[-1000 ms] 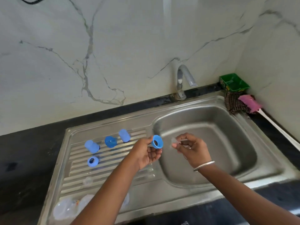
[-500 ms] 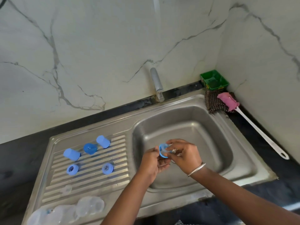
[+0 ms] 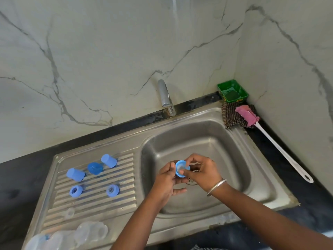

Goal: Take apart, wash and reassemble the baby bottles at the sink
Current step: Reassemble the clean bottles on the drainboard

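Note:
Over the steel sink basin [image 3: 225,147] my left hand [image 3: 166,179] holds a blue bottle collar ring [image 3: 181,168]. My right hand [image 3: 201,170] presses a clear teat [image 3: 180,167] into that ring with its fingertips. On the ribbed drainboard [image 3: 93,202] lie three blue caps [image 3: 75,174] [image 3: 95,167] [image 3: 109,160] and two more blue rings [image 3: 76,191] [image 3: 112,190]. A loose clear teat [image 3: 69,212] rests lower down. Clear bottle bodies [image 3: 91,231] lie at the drainboard's near left corner.
The tap [image 3: 164,96] stands behind the basin, no water running. At the back right corner sit a green tray [image 3: 232,91], a checked cloth [image 3: 232,116] and a pink-headed bottle brush [image 3: 270,139] with a long white handle. Black counter surrounds the sink.
My hands have come together over the basin. The teat, held apart in my right hand a second ago, now sits inside the blue ring. The view has shifted right.

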The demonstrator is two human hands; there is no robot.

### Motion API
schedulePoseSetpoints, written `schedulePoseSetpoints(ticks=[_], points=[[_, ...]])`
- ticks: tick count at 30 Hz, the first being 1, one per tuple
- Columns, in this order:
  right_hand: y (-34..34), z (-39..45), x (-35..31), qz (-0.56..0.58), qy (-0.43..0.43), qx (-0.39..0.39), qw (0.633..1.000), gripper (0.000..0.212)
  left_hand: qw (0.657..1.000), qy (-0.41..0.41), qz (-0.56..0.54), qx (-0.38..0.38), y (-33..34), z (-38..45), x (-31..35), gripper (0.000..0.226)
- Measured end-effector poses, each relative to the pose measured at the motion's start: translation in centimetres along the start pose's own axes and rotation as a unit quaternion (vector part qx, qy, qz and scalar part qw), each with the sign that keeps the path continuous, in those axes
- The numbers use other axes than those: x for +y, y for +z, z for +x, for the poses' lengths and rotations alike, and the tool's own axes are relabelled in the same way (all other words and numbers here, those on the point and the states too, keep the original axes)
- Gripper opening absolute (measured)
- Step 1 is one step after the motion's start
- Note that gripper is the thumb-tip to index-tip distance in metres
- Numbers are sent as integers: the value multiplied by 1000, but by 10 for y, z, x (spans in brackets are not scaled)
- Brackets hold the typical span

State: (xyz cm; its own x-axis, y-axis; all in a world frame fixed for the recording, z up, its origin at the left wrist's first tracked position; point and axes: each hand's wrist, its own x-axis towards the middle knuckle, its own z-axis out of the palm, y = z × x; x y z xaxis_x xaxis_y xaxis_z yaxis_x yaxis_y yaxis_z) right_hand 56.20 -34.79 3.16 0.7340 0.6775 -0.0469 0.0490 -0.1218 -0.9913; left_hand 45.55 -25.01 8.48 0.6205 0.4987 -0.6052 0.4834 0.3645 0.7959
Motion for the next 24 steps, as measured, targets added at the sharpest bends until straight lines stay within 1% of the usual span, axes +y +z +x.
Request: schedulePoseSetpoints(ticks=[2,4,7,9,13,17,18,20,23,24], points=[[-5,3,-1,14,19,-6,1000,36,999,18,30,-11,1,-1,-1,34],[-9,7,-1,15,44,-31,998,39,998,34,51,-21,2,-2,-3,34],[-12,12,1,35,67,-50,996,33,996,47,69,-32,3,-1,-5,31],[-12,13,3,37,66,-52,996,30,996,48,73,-34,2,0,-6,26],[-10,8,3,42,66,-84,993,27,994,54,88,-26,-1,3,-8,21],[-13,5,-3,104,97,-84,986,12,981,100,167,3,-6,6,-13,22],[-13,4,-4,96,98,-77,988,9,975,110,190,12,-7,7,-15,22],[-12,3,-3,38,85,-74,993,9,967,121,224,25,-8,8,-18,23],[-9,0,-3,-94,20,-78,992,9,960,134,242,38,-6,7,-20,24],[-8,-1,-3,-115,4,-74,991,10,960,138,239,42,-5,7,-20,24]])
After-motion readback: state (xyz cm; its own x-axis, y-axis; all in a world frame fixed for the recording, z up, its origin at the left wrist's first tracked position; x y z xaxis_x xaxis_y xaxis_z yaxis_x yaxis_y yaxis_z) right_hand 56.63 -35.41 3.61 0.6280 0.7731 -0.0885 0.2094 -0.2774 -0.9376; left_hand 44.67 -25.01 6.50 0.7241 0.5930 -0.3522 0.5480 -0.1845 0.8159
